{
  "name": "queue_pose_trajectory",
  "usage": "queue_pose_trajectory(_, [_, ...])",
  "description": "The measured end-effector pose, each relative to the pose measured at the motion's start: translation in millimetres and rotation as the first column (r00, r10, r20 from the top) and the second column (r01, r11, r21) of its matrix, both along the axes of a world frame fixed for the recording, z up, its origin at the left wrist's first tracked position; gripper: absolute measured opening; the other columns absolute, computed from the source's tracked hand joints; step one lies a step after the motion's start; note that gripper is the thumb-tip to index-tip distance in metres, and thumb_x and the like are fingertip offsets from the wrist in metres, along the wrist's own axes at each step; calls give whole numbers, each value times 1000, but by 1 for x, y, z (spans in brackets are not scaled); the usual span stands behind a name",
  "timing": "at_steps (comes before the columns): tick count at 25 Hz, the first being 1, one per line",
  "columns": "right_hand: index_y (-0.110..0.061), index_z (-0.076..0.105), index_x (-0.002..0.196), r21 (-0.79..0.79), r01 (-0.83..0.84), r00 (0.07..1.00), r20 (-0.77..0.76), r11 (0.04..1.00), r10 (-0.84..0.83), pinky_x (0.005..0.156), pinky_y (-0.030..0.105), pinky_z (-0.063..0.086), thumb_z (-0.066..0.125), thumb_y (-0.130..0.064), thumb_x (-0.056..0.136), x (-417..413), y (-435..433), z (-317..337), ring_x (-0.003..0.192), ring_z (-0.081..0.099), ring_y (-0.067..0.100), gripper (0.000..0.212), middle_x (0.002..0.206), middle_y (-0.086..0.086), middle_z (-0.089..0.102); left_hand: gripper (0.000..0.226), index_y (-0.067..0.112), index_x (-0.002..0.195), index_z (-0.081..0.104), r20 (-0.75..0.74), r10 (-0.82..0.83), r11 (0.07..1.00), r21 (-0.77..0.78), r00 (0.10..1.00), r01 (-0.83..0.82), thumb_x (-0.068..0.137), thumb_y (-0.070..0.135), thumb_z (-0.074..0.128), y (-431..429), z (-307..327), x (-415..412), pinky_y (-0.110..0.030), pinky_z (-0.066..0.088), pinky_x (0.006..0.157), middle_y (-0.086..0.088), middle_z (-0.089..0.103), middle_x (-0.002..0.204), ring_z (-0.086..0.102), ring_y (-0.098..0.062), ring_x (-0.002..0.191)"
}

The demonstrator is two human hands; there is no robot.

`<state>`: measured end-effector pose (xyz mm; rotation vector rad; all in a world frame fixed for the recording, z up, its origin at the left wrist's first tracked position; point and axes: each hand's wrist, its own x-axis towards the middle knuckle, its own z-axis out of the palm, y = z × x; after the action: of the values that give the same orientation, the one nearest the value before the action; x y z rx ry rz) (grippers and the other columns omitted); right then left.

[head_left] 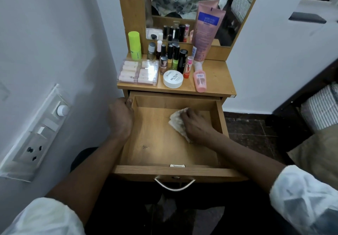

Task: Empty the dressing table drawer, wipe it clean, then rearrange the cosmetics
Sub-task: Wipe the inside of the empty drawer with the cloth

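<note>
The wooden drawer [175, 172] is pulled out, and inside it only the cloth lies on the bare floor. My left hand [121, 116] grips the drawer's left side wall near the back. My right hand [196, 124] presses a crumpled beige cloth [178, 123] onto the drawer floor at the back right. Above, the cosmetics stand on the tabletop [217, 77]: a clear case of lipsticks [139, 72], a white nail polish remover jar [173, 79], several nail polish bottles [170, 53], a lime green stick [135, 45], a tall pink tube [205, 33] and a small pink bottle [200, 81].
A mirror [184, 5] rises behind the tabletop. A white wall with a switch and socket panel [34, 135] stands close on the left. A metal handle [174, 184] hangs at the drawer front. Dark floor and a striped cushion [321, 110] lie to the right.
</note>
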<state>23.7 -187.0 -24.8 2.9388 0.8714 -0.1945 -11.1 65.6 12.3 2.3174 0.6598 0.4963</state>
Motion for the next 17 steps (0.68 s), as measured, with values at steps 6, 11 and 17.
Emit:
queue_pose_trajectory(6, [-22, 27, 148, -102, -108, 979, -186, 989, 87, 108, 45, 42, 65, -29, 90, -53, -38, 35, 138, 30, 33, 70, 155, 13, 20, 33, 5, 80, 70, 15, 1, 1000, -29, 1000, -1, 100, 25, 52, -1, -4, -1, -27, 37, 58, -10, 68, 73, 57, -20, 60])
queue_pose_trajectory(11, [-10, 42, 135, -51, 52, 997, 52, 997, -49, 96, 50, 49, 44, -26, 100, 10, 10, 9, 121, 50, 37, 38, 137, 22, 49, 36, 3, 76, 68, 3, -4, 1000, -10, 1000, 4, 100, 24, 52, -2, -1, -3, -27, 28, 51, -6, 60, 66, 54, -20, 59])
queue_pose_trajectory(17, [-24, 48, 133, 91, -436, 852, -277, 895, 444, 73, 30, 48, 60, -26, 93, -68, 1, 30, 116, 50, 25, 41, 136, 7, 46, 36, 5, 80, 69, 5, -21, 1000, 11, 1000, 21, 100, 28, 51, -1, -1, 0, -26, 31, 52, -6, 65, 71, 55, -17, 58])
